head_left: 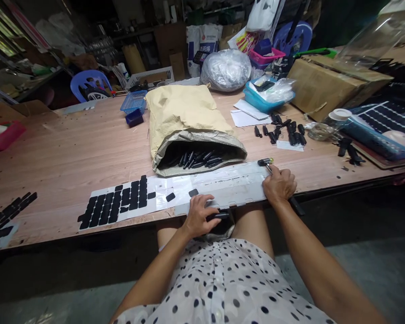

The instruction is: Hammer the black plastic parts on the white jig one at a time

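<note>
My left hand (200,215) curls over a black plastic part (219,216) at the near table edge, above a dark container on my lap. My right hand (279,184) is closed round a small hammer (268,163) with a black head and yellow band; its dark handle sticks out below my wrist. Both hands rest on a long grey-white backing sheet (222,186). Several black adhesive pads (118,202) cover the sheet's left part. A tan paper sack (189,123) lies open towards me with several black parts (199,159) inside.
The wooden table (70,157) carries loose black parts (283,130), a blue tray (261,101), a cardboard box (327,81), a small blue basket (134,102), a red tray (5,137) and another pad sheet (3,220) at the left. Clutter and blue chairs stand behind.
</note>
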### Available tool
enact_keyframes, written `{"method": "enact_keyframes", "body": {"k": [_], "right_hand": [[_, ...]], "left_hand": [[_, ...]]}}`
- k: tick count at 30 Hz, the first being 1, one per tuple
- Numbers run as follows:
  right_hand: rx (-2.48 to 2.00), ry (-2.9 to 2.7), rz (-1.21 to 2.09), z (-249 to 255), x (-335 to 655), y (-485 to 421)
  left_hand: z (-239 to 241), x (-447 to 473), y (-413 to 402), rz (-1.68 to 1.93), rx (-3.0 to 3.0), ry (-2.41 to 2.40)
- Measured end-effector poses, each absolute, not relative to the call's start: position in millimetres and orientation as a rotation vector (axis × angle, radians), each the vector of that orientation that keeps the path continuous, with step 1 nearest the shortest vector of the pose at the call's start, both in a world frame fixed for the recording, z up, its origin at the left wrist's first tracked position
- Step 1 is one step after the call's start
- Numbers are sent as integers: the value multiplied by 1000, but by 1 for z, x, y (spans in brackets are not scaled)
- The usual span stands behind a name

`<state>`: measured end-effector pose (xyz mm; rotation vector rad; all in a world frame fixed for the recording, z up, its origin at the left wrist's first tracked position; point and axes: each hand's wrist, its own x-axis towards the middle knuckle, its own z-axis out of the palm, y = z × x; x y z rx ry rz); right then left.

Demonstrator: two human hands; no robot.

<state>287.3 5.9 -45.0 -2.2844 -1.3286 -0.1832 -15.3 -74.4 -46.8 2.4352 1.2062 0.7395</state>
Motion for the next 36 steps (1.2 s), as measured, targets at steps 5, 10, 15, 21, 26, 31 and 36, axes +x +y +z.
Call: {"method": "enact_keyframes", "body": {"k": [5,10,15,21,26,31,36], "right_hand": [[-2262,-1316,-208,-49,290,7],[-2194,-1311,-225,-53,291,7],[-2192,-1321,-175,-53,290,7],[-2206,-1324,-222,-53,287,8],[-2214,-1326,-244,-54,287,9],[-2213,-1326,-241,-54,287,9],[-2208,-1320,-203,-53,287,10]], "left_hand": [[-54,-6,-106,687,2405,1302],[-28,-14,-57,743,2145,1627],[-3,-28,27,748,2040,1874],[4,-20,70,442,2126,1976],[6,-18,69,326,2175,1987],[5,-21,71,323,2157,1981],[6,-32,60,368,2116,1952]]}}
